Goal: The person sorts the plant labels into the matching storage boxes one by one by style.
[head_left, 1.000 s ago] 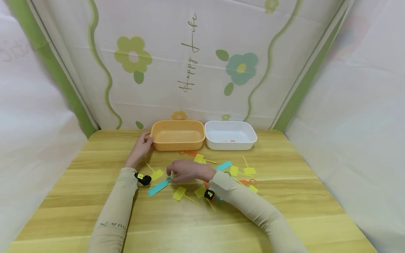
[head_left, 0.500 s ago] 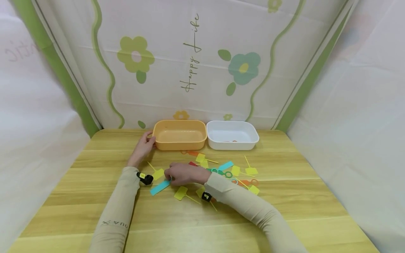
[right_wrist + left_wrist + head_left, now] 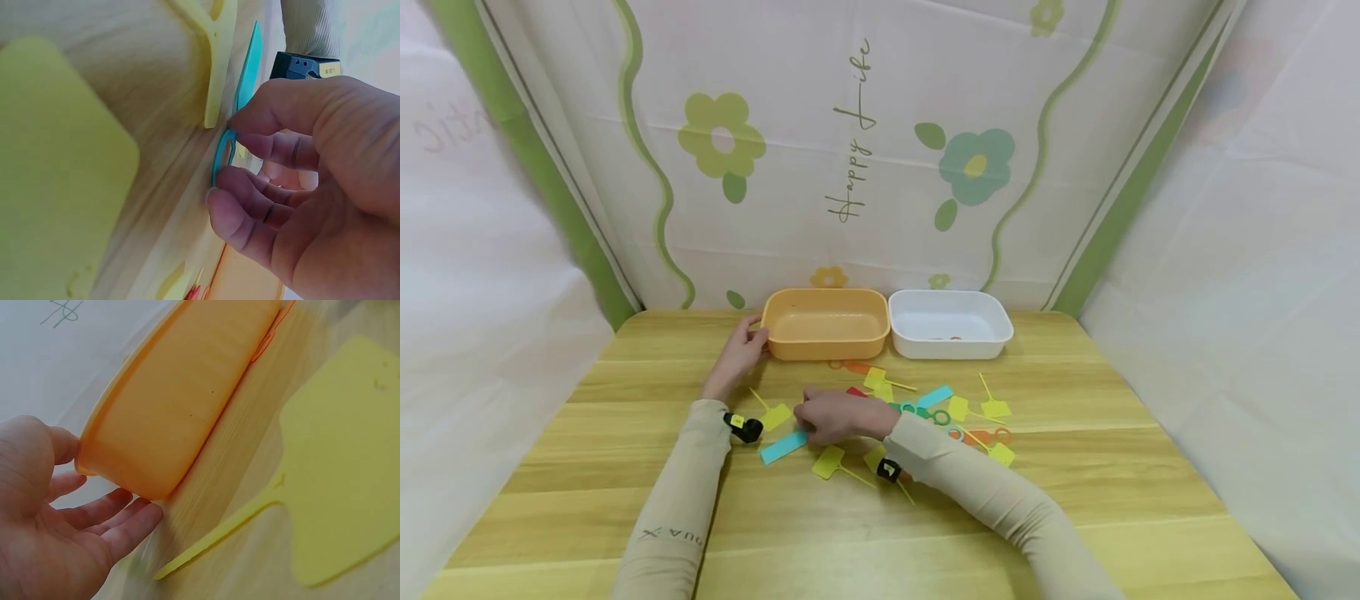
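My left hand rests against the left end of an orange tray at the table's back. In the left wrist view its thumb touches the tray's corner rim while its fingers lie straight beside the base. My right hand is down on the table at the near end of a blue tag. In the right wrist view its fingertips pinch the tag's teal ring end. Yellow tags lie close around it.
A white tray stands right of the orange one with a small orange piece inside. Several yellow, green, red and orange tags are scattered across the table's middle. A large yellow tag lies near my left hand. Printed cloth walls enclose the table.
My right hand has slid a little left to the blue tag's ring end, uncovering red and green tags on its right. The left hand has stayed at the orange tray.
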